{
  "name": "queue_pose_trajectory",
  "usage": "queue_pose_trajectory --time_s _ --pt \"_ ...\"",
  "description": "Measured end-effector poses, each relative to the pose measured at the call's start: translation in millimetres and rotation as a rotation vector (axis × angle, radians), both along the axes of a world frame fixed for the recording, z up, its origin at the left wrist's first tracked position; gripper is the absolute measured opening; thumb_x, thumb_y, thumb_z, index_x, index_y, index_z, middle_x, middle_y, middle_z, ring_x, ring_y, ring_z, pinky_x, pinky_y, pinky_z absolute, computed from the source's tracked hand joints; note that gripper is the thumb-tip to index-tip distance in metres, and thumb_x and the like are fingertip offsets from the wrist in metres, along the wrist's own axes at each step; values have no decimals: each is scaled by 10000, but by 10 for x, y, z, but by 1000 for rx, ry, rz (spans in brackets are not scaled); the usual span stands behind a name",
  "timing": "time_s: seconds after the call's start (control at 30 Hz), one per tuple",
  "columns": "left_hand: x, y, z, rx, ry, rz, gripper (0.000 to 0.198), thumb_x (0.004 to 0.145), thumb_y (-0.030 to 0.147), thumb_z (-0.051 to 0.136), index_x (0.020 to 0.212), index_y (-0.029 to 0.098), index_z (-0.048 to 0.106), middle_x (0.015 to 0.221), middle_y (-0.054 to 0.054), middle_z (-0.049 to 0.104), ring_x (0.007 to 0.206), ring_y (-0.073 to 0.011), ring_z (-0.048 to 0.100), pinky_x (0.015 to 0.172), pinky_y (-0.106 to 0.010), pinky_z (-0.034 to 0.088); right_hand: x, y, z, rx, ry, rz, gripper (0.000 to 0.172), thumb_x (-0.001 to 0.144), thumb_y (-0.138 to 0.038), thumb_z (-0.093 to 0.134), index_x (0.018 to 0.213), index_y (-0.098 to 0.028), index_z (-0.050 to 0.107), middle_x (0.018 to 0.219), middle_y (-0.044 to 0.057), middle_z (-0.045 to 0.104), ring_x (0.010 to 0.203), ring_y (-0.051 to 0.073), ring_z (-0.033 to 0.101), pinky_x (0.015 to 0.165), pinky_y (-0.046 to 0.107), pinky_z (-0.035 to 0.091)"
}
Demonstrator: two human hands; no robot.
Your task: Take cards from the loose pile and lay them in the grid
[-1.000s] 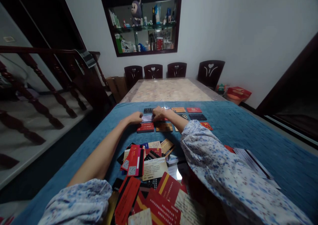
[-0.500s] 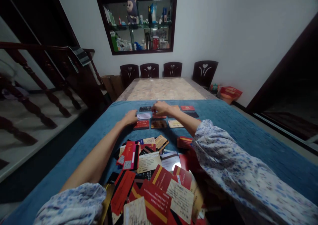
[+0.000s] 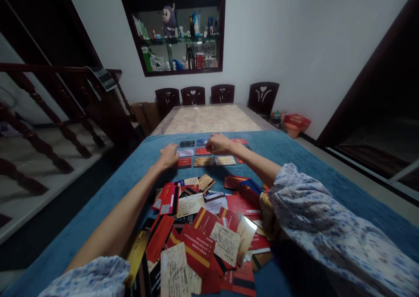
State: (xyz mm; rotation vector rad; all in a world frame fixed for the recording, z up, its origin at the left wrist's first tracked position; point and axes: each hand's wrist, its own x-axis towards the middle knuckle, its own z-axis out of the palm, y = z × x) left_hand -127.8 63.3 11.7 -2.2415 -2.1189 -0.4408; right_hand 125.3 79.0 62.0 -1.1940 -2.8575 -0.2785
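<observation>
Bank-style cards lie in rows on the blue cloth (image 3: pixel 131 201) ahead of me. My left hand (image 3: pixel 169 155) rests at the left end of the rows, fingers loosely apart, beside a pale lilac card (image 3: pixel 185 153) and a red card (image 3: pixel 184 162). My right hand (image 3: pixel 220 144) is over the middle of the rows with its fingers curled together. Its fingertips are at the right end of a red card (image 3: pixel 200 151); whatever they pinch is hidden. A blue card (image 3: pixel 202 142) and a black card (image 3: pixel 187 143) form part of the back row. Gold (image 3: pixel 203 162) and cream (image 3: pixel 225 160) cards lie in front.
A loose heap of overlapping cards (image 3: pixel 196 240) spreads between my forearms, close to me. Beyond the cloth is the bare stone-look tabletop (image 3: pixel 212 117), with dark chairs (image 3: pixel 222 94) behind it. Wooden railings (image 3: pixel 49 113) stand at the left.
My right hand has shifted slightly right, uncovering the blue card and more of the red one. My left hand has drawn a little left off the lilac card. The view has shifted slightly.
</observation>
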Motion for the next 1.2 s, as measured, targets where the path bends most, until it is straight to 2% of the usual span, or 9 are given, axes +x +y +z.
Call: queue_pose_trajectory --time_s 0.17,0.4,0.6,0.73,0.83,0.97,1.07,1.2 --pt "208 -212 36 55 -32 -69 393 879 139 465 1229 124 641 1292 -156 631 1240 -291 550 978 -387 438 176 -176 5 21 -4 5 260 861 -155 510 888 -203 764 1015 82 757 999 234 591 687 290 308" --pt "561 -516 43 95 -84 -149 335 878 132 481 1147 137 681 1271 -150 625 1208 -281 566 973 -408 427 498 -354 -82 27 46 -8 225 873 -194 535 892 -205 759 989 86 749 993 235 573 674 303 279" --pt "814 -710 0 117 -99 -252 305 868 131 488 1078 154 708 1195 -136 645 1169 -277 575 987 -420 427 794 -504 -207 18 78 27 223 872 -150 531 834 -199 746 927 80 740 925 214 556 750 310 288" --pt "977 -848 -50 72 -121 -342 319 869 180 513 1128 183 699 1239 -132 630 1187 -283 559 1007 -449 412 960 -662 -309 17 124 21 223 884 -179 532 837 -204 749 929 87 729 948 222 548 746 321 282" --pt "1109 -935 -115 40 -113 -362 345 863 183 535 1179 185 673 1310 -139 594 1242 -298 524 1028 -473 380 1066 -772 -397 -17 122 18 189 874 -197 562 835 -207 747 905 90 720 936 226 540 723 319 281" --pt "1279 -1043 -183 -46 -85 -456 335 848 260 612 1167 176 675 1292 -140 585 1247 -310 504 1048 -479 345 1178 -852 -538 -67 150 65 174 887 -226 573 879 -205 746 951 99 721 929 222 538 761 325 309" --pt "1389 -1137 -190 -115 -74 -552 442 836 382 661 1239 202 635 1287 -132 574 1228 -306 498 1027 -461 352 1235 -877 -645 -69 181 69 189 904 -257 564 899 -208 746 965 100 719 959 235 534 777 340 322" --pt "1512 -1232 -180 -196 -41 -596 566 789 492 708 1285 244 596 1289 -110 556 1207 -314 486 1019 -471 354 1275 -913 -744 -71 231 95 189 905 -275 574 926 -209 750 977 107 711 979 240 530 800 355 342"
